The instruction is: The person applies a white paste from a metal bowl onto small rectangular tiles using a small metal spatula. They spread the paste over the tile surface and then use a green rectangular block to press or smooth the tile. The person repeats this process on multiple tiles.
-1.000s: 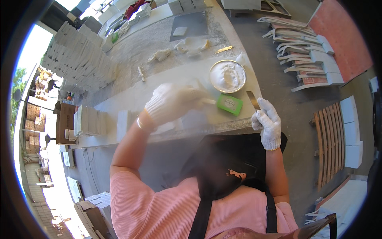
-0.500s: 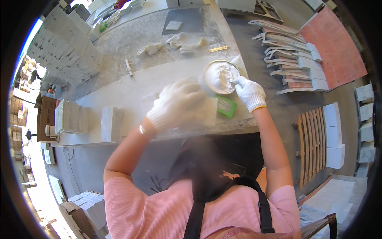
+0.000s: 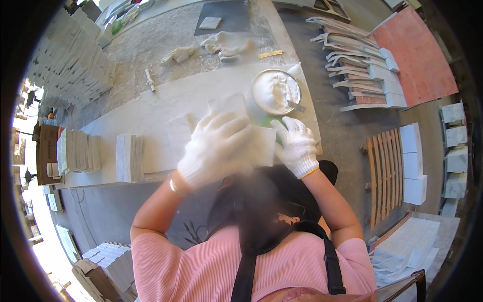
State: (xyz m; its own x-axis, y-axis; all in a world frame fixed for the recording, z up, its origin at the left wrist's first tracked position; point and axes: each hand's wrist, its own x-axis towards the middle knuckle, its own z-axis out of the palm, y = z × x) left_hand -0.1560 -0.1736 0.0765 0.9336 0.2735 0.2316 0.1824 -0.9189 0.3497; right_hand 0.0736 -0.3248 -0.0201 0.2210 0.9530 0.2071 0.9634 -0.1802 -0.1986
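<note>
My left hand (image 3: 216, 146), in a white knitted glove, reaches across the left part of a white square tile (image 3: 264, 147) near the table's front edge. Its fingers curve over the tile and its thumb is hidden by blur. Just right of the tile is my gloved right hand (image 3: 297, 143), its thumb and forefinger apart and nothing visible between them. It covers most of a green block (image 3: 267, 120). Beyond it stands a round bowl (image 3: 255, 102) of white paste, with a metal scraper (image 3: 297, 106) resting in it. Another pale tile (image 3: 227, 103) lies behind my left hand.
Tile stacks (image 3: 130, 157) stand at the table's left front, with a tall stack (image 3: 75, 55) behind. Loose gloves (image 3: 229, 46), a white stick-like tool (image 3: 150, 80) and a yellow strip (image 3: 270, 54) lie farther back. A wooden pallet (image 3: 387, 176) is to the right.
My right hand has let go of the scraper, which now rests in the bowl, and has come down toward me beside the tile. My left hand stays over the tile.
</note>
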